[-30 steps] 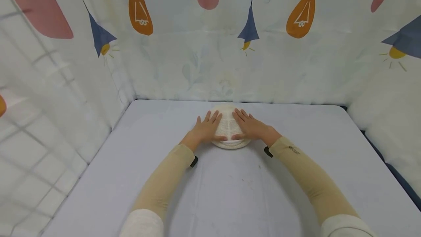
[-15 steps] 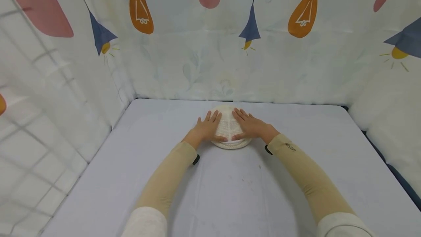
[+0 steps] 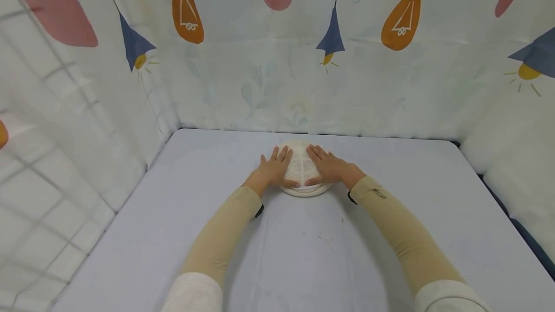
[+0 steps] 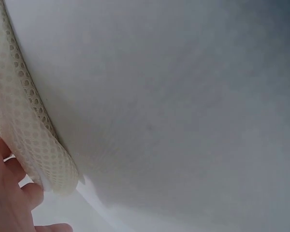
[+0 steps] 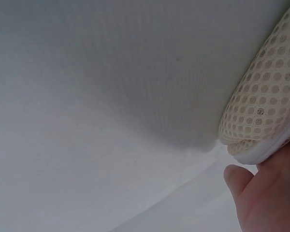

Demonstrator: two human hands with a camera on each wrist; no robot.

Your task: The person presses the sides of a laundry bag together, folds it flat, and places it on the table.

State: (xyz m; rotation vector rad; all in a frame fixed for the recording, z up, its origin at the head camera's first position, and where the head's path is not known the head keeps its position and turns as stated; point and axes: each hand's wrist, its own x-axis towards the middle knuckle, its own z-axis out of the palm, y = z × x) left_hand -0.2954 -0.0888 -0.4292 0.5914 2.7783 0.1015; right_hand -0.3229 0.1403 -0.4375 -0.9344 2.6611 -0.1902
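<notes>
A cream, rounded mesh piece with white trim [image 3: 301, 169] lies near the far edge of the table; whether it is a hat or a wash bag I cannot tell. My left hand [image 3: 271, 171] rests on its left side with fingers spread. On the opposite side lies my right hand [image 3: 333, 167], fingers extended and thumb pointing inward. Holes and a thick folded edge of the mesh piece [image 4: 31, 121] show in the left wrist view, beside the left hand [image 4: 9, 193]. In the right wrist view, white trim borders the mesh piece [image 5: 263, 92] above the right hand [image 5: 273, 193].
A white cloth covers the table [image 3: 299, 254]. Pale curtains printed with lamps and bulbs [image 3: 277, 85] stand behind it and along both sides. Beige sleeves [image 3: 225, 230] cover both forearms, and a dark band shows at each wrist.
The head view has shifted slightly. Both hands stay on the mesh piece, with no visible change in how they lie.
</notes>
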